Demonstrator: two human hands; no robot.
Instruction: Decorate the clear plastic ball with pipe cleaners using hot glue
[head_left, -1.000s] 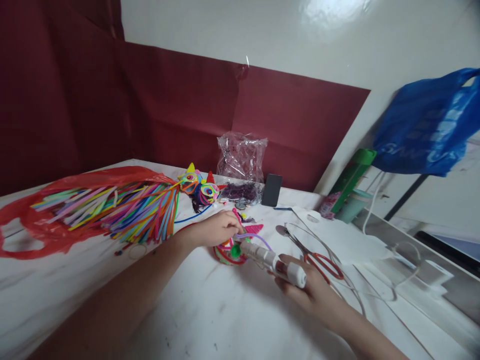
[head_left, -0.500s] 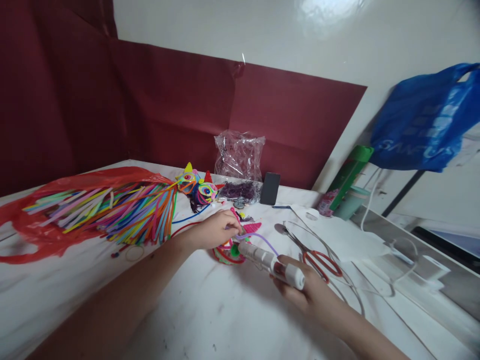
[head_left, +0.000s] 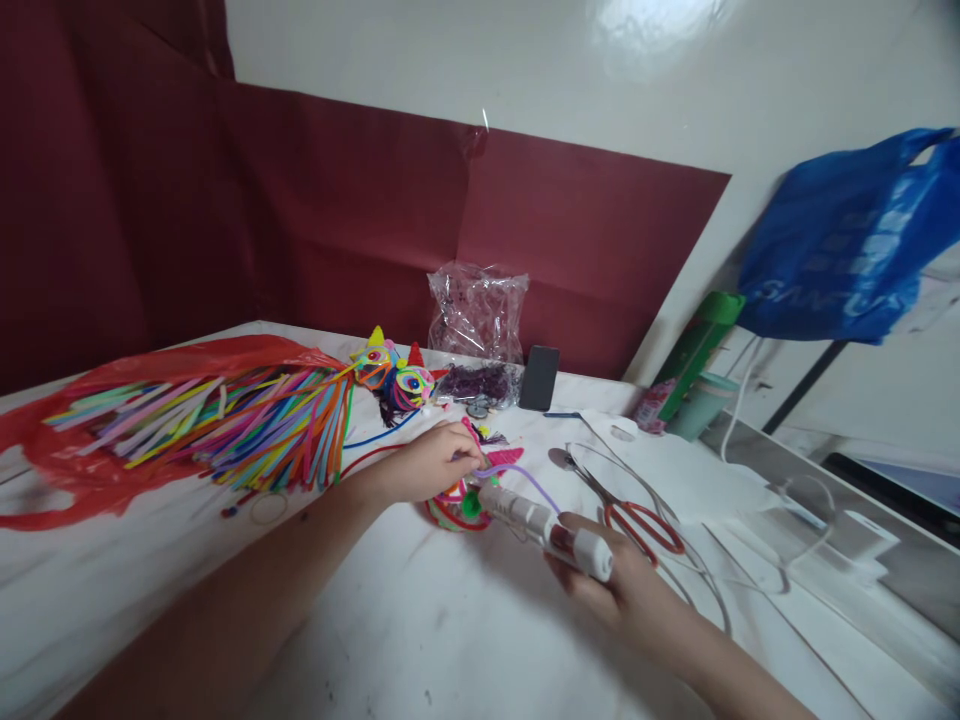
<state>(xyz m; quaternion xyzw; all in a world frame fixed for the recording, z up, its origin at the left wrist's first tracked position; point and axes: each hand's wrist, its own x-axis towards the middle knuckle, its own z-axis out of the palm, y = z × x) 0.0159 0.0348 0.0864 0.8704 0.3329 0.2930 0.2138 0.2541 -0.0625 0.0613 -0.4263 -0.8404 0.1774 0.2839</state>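
My right hand (head_left: pixel 607 570) is wrapped round a white glue gun (head_left: pixel 532 522), its nozzle pointing left at a colourful craft piece (head_left: pixel 459 517) on the table. That piece has pink, red and green parts and a pink pointed ear (head_left: pixel 505 456). Over it, my left hand (head_left: pixel 442 462) is closed in a pinch on a purple pipe cleaner (head_left: pixel 531 481), which curves away to the right. The nozzle tip lies close to the green part, but whether it touches is unclear. My left fingers hide much of the piece.
Bundled pipe cleaners (head_left: pixel 247 420) lie on a red plastic bag (head_left: pixel 45 480) at left. Two finished-looking craft faces (head_left: pixel 415 383), a clear bag (head_left: pixel 478 315) and a phone (head_left: pixel 539 378) stand behind. Orange-handled scissors (head_left: pixel 645 530) and a cable (head_left: pixel 724 600) lie right.
Very little differs. The glue gun has shifted slightly to the right and down, while my left hand stays in its pinch over the craft piece.
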